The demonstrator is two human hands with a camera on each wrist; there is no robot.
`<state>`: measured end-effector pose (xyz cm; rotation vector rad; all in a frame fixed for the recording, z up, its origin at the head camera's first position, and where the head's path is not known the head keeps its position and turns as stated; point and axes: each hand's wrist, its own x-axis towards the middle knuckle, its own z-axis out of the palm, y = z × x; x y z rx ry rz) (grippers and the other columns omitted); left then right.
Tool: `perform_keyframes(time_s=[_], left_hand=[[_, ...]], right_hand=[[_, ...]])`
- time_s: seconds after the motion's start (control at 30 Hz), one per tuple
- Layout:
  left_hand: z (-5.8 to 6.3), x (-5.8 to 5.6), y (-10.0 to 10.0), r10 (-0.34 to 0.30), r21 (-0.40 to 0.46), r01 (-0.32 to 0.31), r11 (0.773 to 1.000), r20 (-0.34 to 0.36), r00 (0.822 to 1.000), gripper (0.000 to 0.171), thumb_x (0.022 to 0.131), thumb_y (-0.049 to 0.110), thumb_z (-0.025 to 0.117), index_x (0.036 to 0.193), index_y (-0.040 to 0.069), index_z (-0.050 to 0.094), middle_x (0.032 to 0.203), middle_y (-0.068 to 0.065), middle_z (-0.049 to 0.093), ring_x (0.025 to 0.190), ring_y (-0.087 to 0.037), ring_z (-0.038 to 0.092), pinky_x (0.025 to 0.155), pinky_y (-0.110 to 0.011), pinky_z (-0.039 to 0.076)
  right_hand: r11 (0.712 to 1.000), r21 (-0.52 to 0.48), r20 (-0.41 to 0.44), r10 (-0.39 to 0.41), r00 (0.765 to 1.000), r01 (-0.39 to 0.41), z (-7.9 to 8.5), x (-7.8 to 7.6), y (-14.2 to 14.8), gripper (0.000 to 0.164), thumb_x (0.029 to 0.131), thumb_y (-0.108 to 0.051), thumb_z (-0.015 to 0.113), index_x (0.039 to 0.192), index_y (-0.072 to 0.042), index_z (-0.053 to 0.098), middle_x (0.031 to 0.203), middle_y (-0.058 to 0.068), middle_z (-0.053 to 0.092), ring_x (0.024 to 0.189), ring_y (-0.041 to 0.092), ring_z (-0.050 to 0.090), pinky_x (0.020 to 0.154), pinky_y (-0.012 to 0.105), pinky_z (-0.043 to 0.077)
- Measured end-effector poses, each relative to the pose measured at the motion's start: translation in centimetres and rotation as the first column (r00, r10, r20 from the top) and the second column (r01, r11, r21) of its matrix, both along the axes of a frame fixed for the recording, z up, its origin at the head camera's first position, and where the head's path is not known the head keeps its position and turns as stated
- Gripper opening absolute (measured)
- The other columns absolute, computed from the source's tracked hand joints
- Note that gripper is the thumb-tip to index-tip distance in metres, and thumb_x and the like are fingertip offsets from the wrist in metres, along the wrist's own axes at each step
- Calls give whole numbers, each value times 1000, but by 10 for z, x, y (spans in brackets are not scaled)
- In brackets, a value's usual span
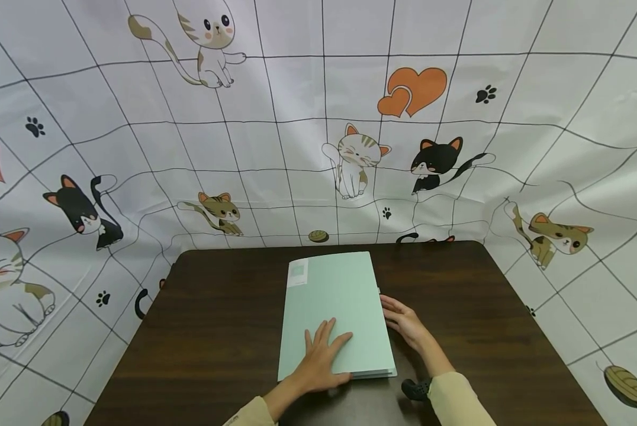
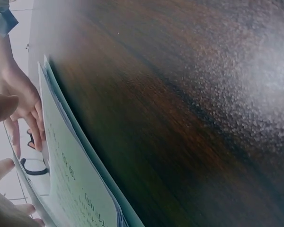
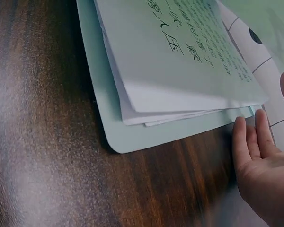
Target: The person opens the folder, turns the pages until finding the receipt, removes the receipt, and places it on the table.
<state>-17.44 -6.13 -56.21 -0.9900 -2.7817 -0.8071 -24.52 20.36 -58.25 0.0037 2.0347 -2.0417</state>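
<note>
Papers (image 3: 175,78) inside green folder (image 1: 329,296)

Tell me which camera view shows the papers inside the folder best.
The right wrist view: the papers appear large there, with handwriting and a near corner visible. The left wrist view shows them at a narrow slant, cut off at the bottom. In the head view, the folder covers nearly all of them.

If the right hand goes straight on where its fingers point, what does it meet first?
Probably the green folder, at its side edge; whether the right hand touches it is unclear.
</note>
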Motion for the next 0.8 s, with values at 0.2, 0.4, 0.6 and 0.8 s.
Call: perform_keyframes(time_s=[0.2, 0.4, 0.6, 0.8], left_hand=[[1, 0, 1, 4, 26, -5, 1000, 30, 1000, 70, 77, 38, 74, 137, 12, 51, 150, -32, 33, 137, -56, 31, 93, -85, 21], [0, 1, 1, 5, 64, -7, 998, 35, 999, 69, 76, 36, 74, 136, 11, 52, 149, -32, 34, 136, -57, 31, 91, -87, 19], [-1, 2, 0, 14, 95, -18, 995, 44, 999, 69, 75, 37, 74, 135, 11, 53, 149, -32, 35, 135, -57, 31, 92, -87, 17], [-4, 3, -2, 16, 124, -21, 992, 37, 999, 68, 75, 37, 74, 136, 12, 54, 149, -31, 34, 136, -57, 31, 92, -87, 16]], right_hand=[[991, 93, -56, -91, 994, 96, -1, 0, -3, 52, 97, -12, 58, 146, -3, 42, 150, 22, 42, 134, 26, 47, 108, 38, 42], [972, 206, -122, -93, 988, 117, -1, 2, -6, 53, 95, -6, 57, 146, -3, 42, 153, 22, 39, 144, 41, 32, 114, 56, 30], [947, 300, -163, -65, 984, 112, -3, 1, -11, 58, 92, -4, 61, 146, -3, 41, 152, 24, 39, 145, 42, 28, 115, 60, 26], [929, 359, -150, -30, 988, 83, -2, 0, -12, 62, 91, -9, 65, 147, -3, 40, 153, 24, 37, 146, 46, 22, 114, 65, 21]])
